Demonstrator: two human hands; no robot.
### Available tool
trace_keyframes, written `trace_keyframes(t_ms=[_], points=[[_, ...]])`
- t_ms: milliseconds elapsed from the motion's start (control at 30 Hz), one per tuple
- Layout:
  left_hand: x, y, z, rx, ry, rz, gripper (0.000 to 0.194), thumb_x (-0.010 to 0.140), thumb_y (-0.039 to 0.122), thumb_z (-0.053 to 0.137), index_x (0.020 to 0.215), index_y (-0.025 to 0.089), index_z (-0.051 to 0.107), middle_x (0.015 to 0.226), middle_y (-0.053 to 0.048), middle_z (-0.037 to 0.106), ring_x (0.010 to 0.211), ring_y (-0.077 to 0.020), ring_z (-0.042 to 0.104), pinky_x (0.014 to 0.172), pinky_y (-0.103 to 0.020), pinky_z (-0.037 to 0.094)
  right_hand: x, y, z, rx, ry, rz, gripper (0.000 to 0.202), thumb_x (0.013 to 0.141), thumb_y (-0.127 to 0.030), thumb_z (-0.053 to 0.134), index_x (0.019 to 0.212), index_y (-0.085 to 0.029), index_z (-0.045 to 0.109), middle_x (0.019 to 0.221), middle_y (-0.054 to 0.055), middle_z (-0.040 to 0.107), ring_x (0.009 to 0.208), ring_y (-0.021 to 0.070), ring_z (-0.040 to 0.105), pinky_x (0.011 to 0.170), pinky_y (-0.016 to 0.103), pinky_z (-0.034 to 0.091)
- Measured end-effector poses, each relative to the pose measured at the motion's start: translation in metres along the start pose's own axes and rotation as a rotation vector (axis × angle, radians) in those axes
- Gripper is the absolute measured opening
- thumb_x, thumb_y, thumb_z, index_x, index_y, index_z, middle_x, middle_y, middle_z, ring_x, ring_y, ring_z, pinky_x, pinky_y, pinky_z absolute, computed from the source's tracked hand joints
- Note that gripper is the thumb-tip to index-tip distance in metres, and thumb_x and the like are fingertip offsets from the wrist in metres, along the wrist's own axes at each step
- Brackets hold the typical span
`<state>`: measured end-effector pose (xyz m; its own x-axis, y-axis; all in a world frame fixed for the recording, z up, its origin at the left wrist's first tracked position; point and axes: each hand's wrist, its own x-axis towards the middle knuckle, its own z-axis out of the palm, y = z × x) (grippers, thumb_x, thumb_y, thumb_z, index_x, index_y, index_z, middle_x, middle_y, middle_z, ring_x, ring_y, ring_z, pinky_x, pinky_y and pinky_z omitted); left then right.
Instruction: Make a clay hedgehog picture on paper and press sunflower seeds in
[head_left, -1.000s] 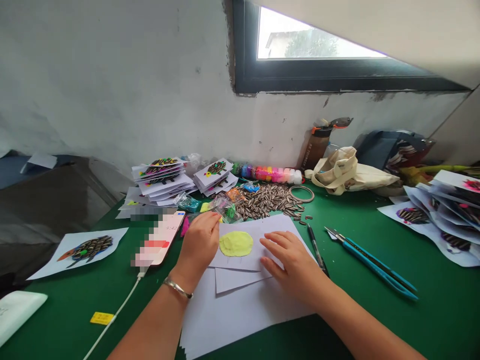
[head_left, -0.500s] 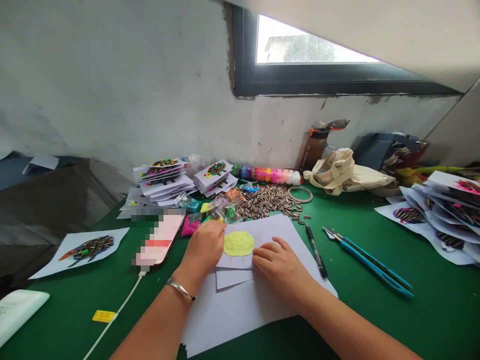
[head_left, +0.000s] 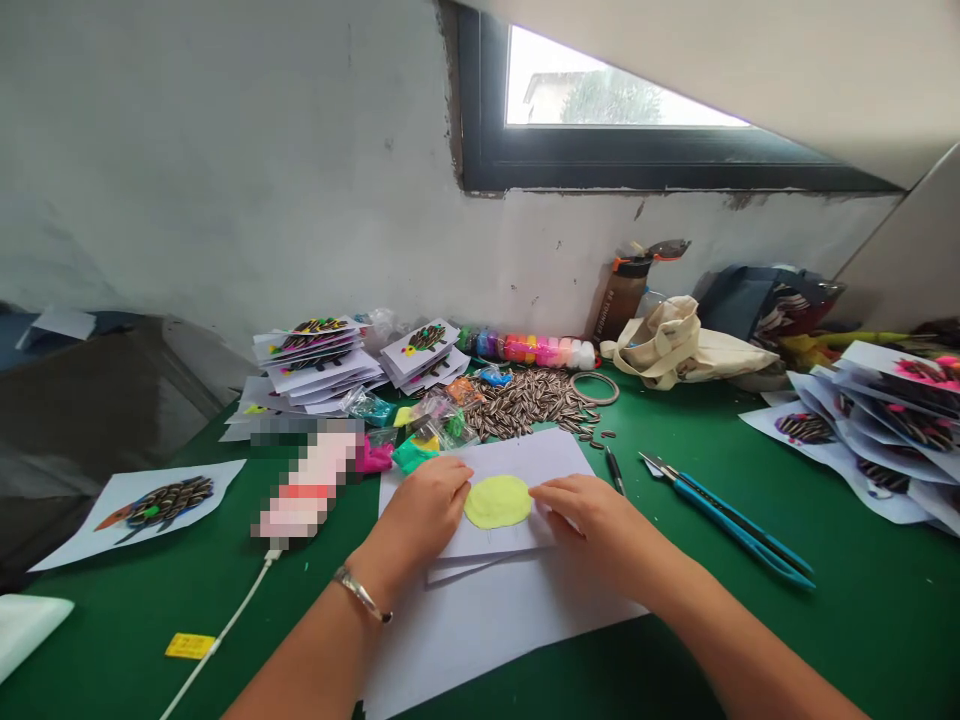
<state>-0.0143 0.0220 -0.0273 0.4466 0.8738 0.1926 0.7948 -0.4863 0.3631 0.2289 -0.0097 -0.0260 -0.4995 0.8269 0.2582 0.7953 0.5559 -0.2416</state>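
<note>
A flat yellow-green oval of modelling clay (head_left: 498,502) lies on a white paper card (head_left: 491,540), with short pencil lines below it. My left hand (head_left: 429,505) is closed over the card's left side, its fingertips by the clay's left edge; the thumb is mostly hidden. From the other side, my right hand (head_left: 592,515) rests with fingers stretched out, fingertips touching the clay's right edge. Another card shows beneath this one, and both lie on larger white sheets (head_left: 465,640).
Right of the sheets lie a black pen (head_left: 614,470) and blue-handled tweezers (head_left: 739,520). Behind are loose sunflower seeds (head_left: 529,400), clay packets (head_left: 373,455), a tape ring (head_left: 595,388) and card stacks (head_left: 319,365). A phone (head_left: 311,485) with a white cable lies left.
The card with the clay has shifted right and slightly down in view. My right hand has moved right with it, its fingertips now at the clay's upper right edge.
</note>
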Motion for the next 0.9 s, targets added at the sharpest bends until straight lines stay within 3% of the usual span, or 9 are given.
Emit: trace_keyframes(t_ms=[133, 333, 467, 733, 900], points=[[-0.002, 0.005, 0.0, -0.009, -0.093, 0.022, 0.028, 0.093, 0.021, 0.041, 0.098, 0.017, 0.068, 0.104, -0.01, 0.066, 0.101, -0.0217, 0.059, 0.091, -0.035, 0.046, 0.007, -0.005, 0.008, -0.002, -0.076, 0.083, 0.024, 0.091, -0.017, 0.047, 0.103, -0.022, 0.067, 0.092, 0.006, 0.068, 0.085, 0.0187, 0.059, 0.076, 0.029, 0.043], [-0.001, 0.01, -0.006, 0.018, -0.172, 0.048, 0.02, 0.091, 0.03, 0.049, 0.084, 0.017, 0.064, 0.093, -0.007, 0.061, 0.093, -0.0211, 0.055, 0.088, -0.033, 0.043, 0.01, -0.012, 0.015, -0.101, -0.142, 0.136, 0.022, 0.089, -0.032, 0.055, 0.108, -0.023, 0.064, 0.102, 0.007, 0.063, 0.094, 0.0224, 0.055, 0.083, 0.035, 0.041], [-0.002, 0.011, -0.006, 0.025, -0.188, 0.054, 0.021, 0.089, 0.034, 0.052, 0.083, 0.017, 0.062, 0.093, -0.006, 0.058, 0.091, -0.0209, 0.053, 0.084, -0.032, 0.043, 0.012, -0.014, 0.017, -0.144, -0.149, 0.151, 0.025, 0.091, -0.039, 0.051, 0.107, -0.023, 0.064, 0.102, 0.008, 0.062, 0.095, 0.0243, 0.054, 0.082, 0.037, 0.04], [-0.001, 0.009, -0.006, -0.009, -0.209, 0.043, 0.02, 0.088, 0.034, 0.053, 0.087, 0.016, 0.062, 0.098, -0.008, 0.058, 0.096, -0.0226, 0.053, 0.087, -0.034, 0.043, 0.009, -0.007, 0.008, -0.01, -0.164, 0.128, 0.024, 0.095, -0.035, 0.047, 0.107, -0.023, 0.064, 0.106, 0.007, 0.062, 0.097, 0.0212, 0.054, 0.085, 0.035, 0.04], [-0.001, 0.008, -0.004, -0.036, -0.213, 0.022, 0.021, 0.087, 0.033, 0.054, 0.091, 0.016, 0.065, 0.103, -0.009, 0.059, 0.101, -0.0246, 0.053, 0.092, -0.037, 0.042, 0.011, -0.008, 0.01, -0.084, -0.197, 0.137, 0.026, 0.092, -0.039, 0.051, 0.107, -0.023, 0.065, 0.108, 0.008, 0.062, 0.098, 0.0244, 0.053, 0.085, 0.039, 0.039]])
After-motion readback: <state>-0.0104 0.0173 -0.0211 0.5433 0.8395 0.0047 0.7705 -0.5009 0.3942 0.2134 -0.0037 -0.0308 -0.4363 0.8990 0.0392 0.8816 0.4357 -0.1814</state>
